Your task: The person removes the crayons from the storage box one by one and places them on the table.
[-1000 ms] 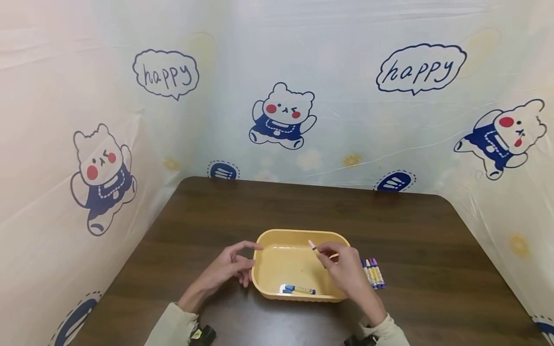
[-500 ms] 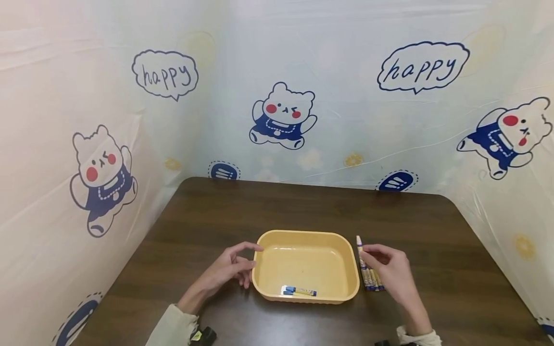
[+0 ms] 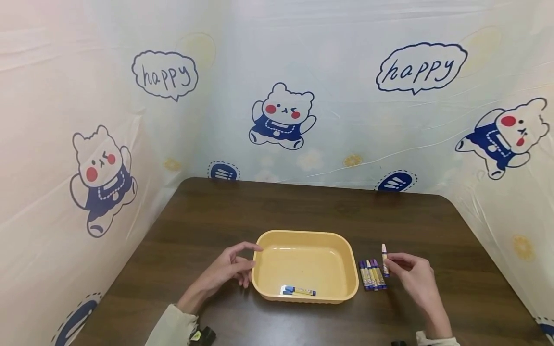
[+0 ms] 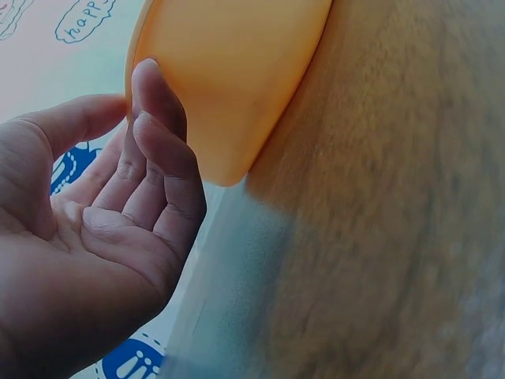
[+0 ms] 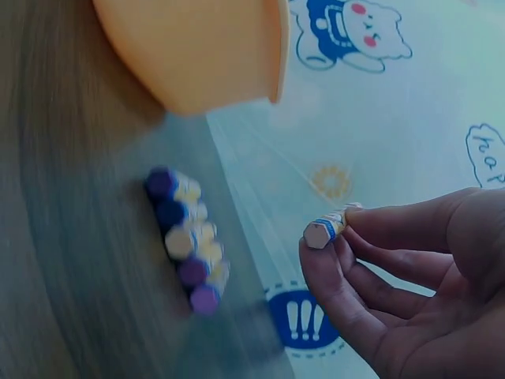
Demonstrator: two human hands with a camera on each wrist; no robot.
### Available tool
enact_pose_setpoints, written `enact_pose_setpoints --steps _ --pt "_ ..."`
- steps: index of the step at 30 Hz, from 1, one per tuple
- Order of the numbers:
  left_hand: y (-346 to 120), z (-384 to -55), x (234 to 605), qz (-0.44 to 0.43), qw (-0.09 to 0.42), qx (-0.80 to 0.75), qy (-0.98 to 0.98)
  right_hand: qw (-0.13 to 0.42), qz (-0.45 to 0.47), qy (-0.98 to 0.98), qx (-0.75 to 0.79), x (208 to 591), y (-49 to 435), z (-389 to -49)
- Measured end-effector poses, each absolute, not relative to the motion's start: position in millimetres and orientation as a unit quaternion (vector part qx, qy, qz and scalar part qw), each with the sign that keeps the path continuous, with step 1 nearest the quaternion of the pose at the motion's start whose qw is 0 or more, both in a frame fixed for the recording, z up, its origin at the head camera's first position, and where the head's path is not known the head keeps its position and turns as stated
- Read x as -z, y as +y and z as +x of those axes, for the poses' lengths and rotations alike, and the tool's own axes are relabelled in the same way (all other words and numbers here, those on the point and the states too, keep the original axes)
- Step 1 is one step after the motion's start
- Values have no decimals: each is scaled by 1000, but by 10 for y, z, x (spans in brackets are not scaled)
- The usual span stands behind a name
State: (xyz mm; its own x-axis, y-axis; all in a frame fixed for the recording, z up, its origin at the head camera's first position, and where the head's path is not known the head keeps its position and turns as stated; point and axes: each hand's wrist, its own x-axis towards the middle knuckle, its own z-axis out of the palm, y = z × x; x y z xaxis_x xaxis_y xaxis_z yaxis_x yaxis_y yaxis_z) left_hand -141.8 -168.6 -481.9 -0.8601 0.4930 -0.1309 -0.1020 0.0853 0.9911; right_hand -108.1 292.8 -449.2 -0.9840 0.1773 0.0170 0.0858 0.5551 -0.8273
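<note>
A yellow plastic basin stands on the table. My left hand is at its left side, the index fingertip reaching over the rim and the thumb right at the edge; in the left wrist view the relaxed fingers lie against the outer wall. To the basin's right, my right hand pinches a pale-tipped crayon between thumb and index finger, tip pointing away. That crayon stands beside the right end of a row of several crayons, with purple, dark blue and cream tips in the right wrist view.
Two blue-tipped crayons lie inside the basin along its near wall. The dark wooden table has a printed cloth with bears hanging behind it and on both sides.
My right hand has carried the pale crayon from over the basin rightwards, past the row, to the row's right end. The left hand and the basin have stayed in place.
</note>
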Motion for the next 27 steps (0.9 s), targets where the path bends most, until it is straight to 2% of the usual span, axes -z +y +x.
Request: enact_pose_setpoints --steps 13,21,27 --pt "-1687 -1408 4799 134 229 -662 701 7 -91 -889 -449 4678 3076 -1115" --pt "-1694 -1406 4809 133 225 -660 705 1 -82 -899 -430 4715 3037 -1119" --pt "-1691 -1418 4821 142 222 -659 704 19 -76 -934 -349 4756 3005 -1129"
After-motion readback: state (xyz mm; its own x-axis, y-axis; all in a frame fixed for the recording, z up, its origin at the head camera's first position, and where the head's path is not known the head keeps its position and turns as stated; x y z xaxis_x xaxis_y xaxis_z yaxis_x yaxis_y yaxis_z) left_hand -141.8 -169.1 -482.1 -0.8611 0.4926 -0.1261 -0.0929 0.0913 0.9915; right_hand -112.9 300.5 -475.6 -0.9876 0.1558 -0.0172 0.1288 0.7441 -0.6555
